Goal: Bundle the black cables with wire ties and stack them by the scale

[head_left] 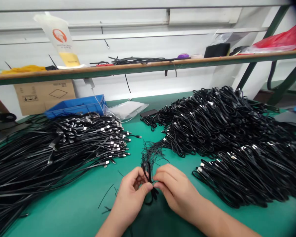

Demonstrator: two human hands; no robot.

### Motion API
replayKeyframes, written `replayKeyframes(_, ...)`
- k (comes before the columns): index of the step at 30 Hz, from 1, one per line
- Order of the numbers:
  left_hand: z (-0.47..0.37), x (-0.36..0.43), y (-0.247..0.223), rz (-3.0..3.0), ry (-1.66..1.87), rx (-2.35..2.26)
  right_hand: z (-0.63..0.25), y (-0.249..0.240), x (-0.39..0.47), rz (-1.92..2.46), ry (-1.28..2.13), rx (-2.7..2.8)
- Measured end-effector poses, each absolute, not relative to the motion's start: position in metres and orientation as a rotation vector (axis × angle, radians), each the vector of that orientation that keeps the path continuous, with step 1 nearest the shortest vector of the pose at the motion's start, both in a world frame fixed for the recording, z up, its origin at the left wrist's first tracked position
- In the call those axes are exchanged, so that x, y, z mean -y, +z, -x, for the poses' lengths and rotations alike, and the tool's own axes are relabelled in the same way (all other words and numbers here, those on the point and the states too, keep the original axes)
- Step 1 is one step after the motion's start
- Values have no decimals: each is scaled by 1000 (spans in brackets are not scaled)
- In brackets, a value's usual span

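Note:
A folded black USB cable [148, 169] is bunched into a small upright loop above the green table. My left hand [129, 191] grips it, thumb and fingers closed around its middle. From the other side, my right hand [179, 189] pinches with thumb and forefinger at the bundle's waist. What sits between those right fingertips is too small to make out. Just beyond both hands lies a loose heap of thin black twist ties [153, 149]. A few more strips [105, 196] are scattered left of my left hand.
Long unfolded cables [71, 154] cover the left side, plugs facing inward. Folded cable bundles [207, 121] are piled high at right, with a row of bundles [244, 174] in front. A blue tray [75, 106] stands at the back left; a shelf [138, 67] with a cup [61, 39] crosses above.

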State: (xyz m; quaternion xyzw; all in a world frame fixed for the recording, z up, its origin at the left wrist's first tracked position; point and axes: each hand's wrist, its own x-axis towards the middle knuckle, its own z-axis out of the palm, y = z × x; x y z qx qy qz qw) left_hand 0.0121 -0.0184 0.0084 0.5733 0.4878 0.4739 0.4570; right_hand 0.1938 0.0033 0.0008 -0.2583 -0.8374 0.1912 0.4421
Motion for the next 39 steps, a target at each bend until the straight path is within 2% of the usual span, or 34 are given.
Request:
replayKeyframes(3, -12, 17, 7, -1311, 1073, -1118, -199, 5, -4, 583, 240, 2224)
replayKeyframes(5, -8, 18, 10, -1521, 1088, -1165, -198, 7, -3, 617, 356, 2205)
replayKeyframes(7, -2, 19, 14, -1924, 1131, -1173, -194, 8, -2, 756, 763, 2057)
replayKeyframes(9, 3, 21, 19, -2312, 1130, -1074, -189, 8, 0, 891, 1387, 1770)
replayKeyframes(11, 5, 21, 21, -2465, 1102, -981, -186, 8, 0, 909, 1933, 1458)
replayKeyframes(12, 5, 21, 21, -2439, 1102, -979, -185, 8, 0, 885, 2066, 1369)
replayKeyframes(14, 3, 20, 19, -2243, 1139, -1065, -186, 9, -1, 875, 1949, 1430)
replayKeyframes(19, -4, 15, 13, -1706, 1210, -1218, -196, 10, -2, 637, 778, 2080)
replayKeyframes(22, -6, 16, 14, -1751, 1176, -1158, -198, 10, -1, 520, 484, 2195)
replayKeyframes(24, -8, 17, 16, -1791, 1186, -1149, -197, 11, 0, 591, 619, 2119)
replayKeyframes(28, -13, 19, 16, -1757, 1246, -1095, -193, 14, -3, 894, 1444, 1719)
replayKeyframes(30, -15, 19, 15, -1741, 1275, -1054, -194, 15, -7, 916, 1749, 1562)
replayKeyframes(36, -16, 22, 13, -1723, 1246, -1039, -191, 10, -13, 851, 1732, 1419)
replayKeyframes(39, -18, 25, 13, -1520, 1257, -1096, -189, 6, -10, 843, 1699, 1463)
